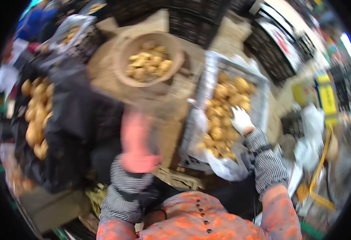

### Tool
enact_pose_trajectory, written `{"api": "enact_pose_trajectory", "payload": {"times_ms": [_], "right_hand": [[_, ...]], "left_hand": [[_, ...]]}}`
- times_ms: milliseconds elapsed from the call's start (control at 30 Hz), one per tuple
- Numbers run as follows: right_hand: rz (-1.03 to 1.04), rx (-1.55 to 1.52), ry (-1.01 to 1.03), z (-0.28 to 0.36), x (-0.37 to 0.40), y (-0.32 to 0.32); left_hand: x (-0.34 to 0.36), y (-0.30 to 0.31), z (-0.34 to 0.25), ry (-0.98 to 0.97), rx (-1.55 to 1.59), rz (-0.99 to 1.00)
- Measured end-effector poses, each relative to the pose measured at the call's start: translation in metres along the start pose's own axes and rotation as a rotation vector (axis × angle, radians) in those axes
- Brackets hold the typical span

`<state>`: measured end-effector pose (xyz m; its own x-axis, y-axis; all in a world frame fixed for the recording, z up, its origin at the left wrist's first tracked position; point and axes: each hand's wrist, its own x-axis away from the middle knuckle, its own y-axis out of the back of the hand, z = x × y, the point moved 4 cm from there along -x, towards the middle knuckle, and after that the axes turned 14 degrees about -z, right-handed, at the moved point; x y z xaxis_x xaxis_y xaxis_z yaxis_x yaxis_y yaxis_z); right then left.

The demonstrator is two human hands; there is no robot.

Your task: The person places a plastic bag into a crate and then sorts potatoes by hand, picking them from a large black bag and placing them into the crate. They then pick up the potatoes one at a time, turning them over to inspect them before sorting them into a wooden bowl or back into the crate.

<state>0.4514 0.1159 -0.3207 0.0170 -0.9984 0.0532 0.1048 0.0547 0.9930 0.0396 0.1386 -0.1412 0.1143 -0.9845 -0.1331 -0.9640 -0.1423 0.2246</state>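
Note:
My left hand (138, 140), in a pink glove, is smeared by motion in front of my lap, between the black bag and the crate; its fingers and anything in them cannot be made out. My right hand (240, 119), in a white glove, rests on the potatoes (219, 116) in a grey crate (262, 96) with a clear plastic liner (223, 167). Its fingers are spread over them. Further forward stands a round brown bowl (121, 64) with smaller yellowish pieces (149, 60) inside.
On the left, a black bag (71, 120) holds more potatoes (37, 112). Behind it is a lined crate (79, 22). Black crates (189, 26) are stacked ahead. At the right are a black crate (269, 54), a yellow object (326, 98) and plastic bags (311, 124).

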Motion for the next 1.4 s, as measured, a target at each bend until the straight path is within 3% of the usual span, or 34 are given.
{"api": "enact_pose_trajectory", "payload": {"times_ms": [67,200,333,367,467,500,533,567,600,633,667,700,733,767,800,900,967,1067,1133,1200,1267,1300,1333,1400], "right_hand": [[0.120,0.187,0.116,-0.003,-0.008,-0.023],[0.305,0.474,0.139,-0.004,-0.034,-0.031],[0.451,0.640,0.306,-0.044,-0.034,-0.084],[0.577,0.619,0.153,-0.018,-0.034,-0.050],[0.640,0.525,0.148,-0.036,-0.036,-0.074],[0.517,0.509,0.135,-0.031,-0.032,-0.058],[0.519,0.399,0.023,-0.009,-0.032,-0.021],[0.401,0.309,0.005,-0.005,-0.027,-0.003],[0.413,0.236,-0.078,0.016,-0.025,0.035],[0.250,0.098,-0.059,-0.003,-0.015,0.037],[0.184,-0.128,-0.114,-0.009,-0.009,0.059],[0.340,-0.505,-0.484,0.009,0.003,0.101],[0.252,-0.802,-0.520,0.007,0.017,0.114],[0.163,-1.037,-0.621,0.017,0.033,0.134],[0.168,-1.182,-0.632,0.032,0.044,0.162],[0.034,-1.588,-0.585,0.061,0.075,0.185],[-0.032,-1.825,-0.512,0.085,0.083,0.182],[-0.038,-1.846,-0.565,0.098,0.085,0.175],[-0.036,-1.805,-0.538,0.100,0.087,0.182],[-0.026,-1.755,-0.511,0.100,0.086,0.181],[-0.297,-1.361,-0.165,0.102,0.083,0.188],[-0.330,-1.144,0.027,0.104,0.080,0.198],[-0.331,-1.148,0.022,0.104,0.080,0.196],[-0.305,-1.407,-0.037,0.104,0.077,0.192]], "left_hand": [[0.028,-0.073,-0.023,0.165,0.092,0.378],[0.066,-0.120,-0.024,0.173,0.254,0.584],[0.047,-0.114,-0.027,0.277,0.365,0.504],[0.045,-0.115,-0.025,0.293,0.328,0.440],[0.042,-0.118,-0.024,0.306,0.353,0.447],[0.048,-0.128,-0.010,0.287,0.383,0.404],[0.047,-0.125,-0.011,0.373,0.416,0.416],[0.044,-0.118,-0.014,0.317,0.342,0.364],[0.045,-0.116,-0.012,0.269,0.368,0.295],[0.045,-0.111,-0.016,0.257,0.331,0.207],[0.045,-0.114,-0.003,0.256,0.269,0.197],[0.045,-0.114,-0.012,0.531,0.452,0.198],[0.044,-0.114,-0.020,0.644,0.555,0.178],[0.046,-0.121,-0.009,0.631,0.611,0.184],[0.049,-0.127,-0.003,0.539,0.574,0.186],[0.060,-0.141,-0.026,0.548,0.584,0.342],[0.068,-0.150,-0.040,0.576,0.689,0.593],[0.064,-0.150,-0.035,0.548,0.671,0.511],[0.062,-0.149,-0.035,0.622,0.543,0.569],[0.058,-0.154,-0.028,0.500,0.545,0.489],[0.052,-0.151,-0.026,0.484,0.497,0.483],[0.047,-0.150,-0.030,0.589,0.537,0.530],[0.046,-0.149,-0.035,0.696,0.578,0.574],[0.046,-0.147,-0.042,0.671,0.615,0.579]]}}
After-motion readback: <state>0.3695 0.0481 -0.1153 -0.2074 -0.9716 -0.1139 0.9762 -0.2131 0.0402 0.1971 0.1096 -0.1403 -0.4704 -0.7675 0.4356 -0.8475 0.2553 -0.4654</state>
